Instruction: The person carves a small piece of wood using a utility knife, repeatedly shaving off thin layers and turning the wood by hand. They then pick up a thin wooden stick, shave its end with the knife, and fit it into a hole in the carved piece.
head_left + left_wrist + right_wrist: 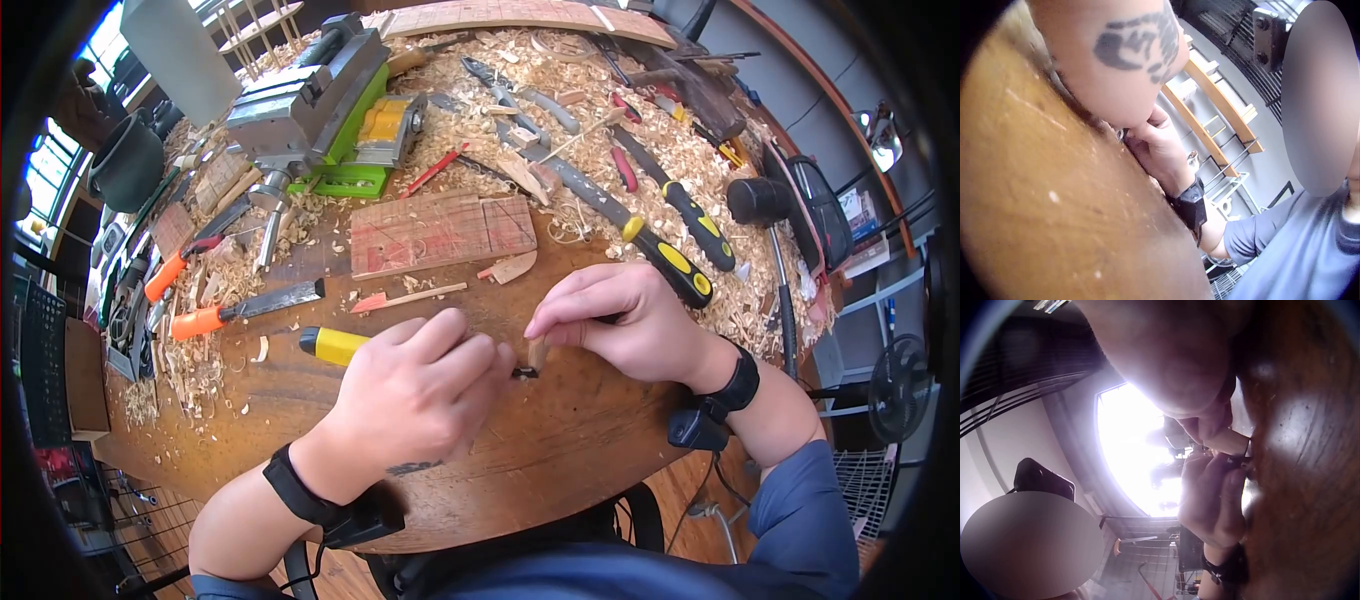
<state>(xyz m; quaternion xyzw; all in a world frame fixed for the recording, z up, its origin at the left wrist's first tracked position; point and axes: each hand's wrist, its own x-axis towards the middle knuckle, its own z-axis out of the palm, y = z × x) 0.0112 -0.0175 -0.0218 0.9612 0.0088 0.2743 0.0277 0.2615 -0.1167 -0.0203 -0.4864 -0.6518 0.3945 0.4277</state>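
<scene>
My left hand (420,385) is curled round a yellow-handled tool (340,346) with a dark butt end. Its small dark tip (525,373) shows past the fingers on the right; the rest is hidden in the fist. Between thumb and fingers, my right hand (610,320) pinches a small pale wood piece (538,352), held upright over the table. Its lower end meets the tool's dark tip in the head view. In the right wrist view the wood piece (1230,441) stands between both hands, close to the tabletop.
Behind the hands lie a reddish marked board (440,235), a thin red-tipped stick (410,297) and an orange-handled chisel (250,307). A green-based vise (345,175) stands at the back left. Yellow-and-black-handled rasps (670,265) and a mallet (760,201) lie among shavings at right.
</scene>
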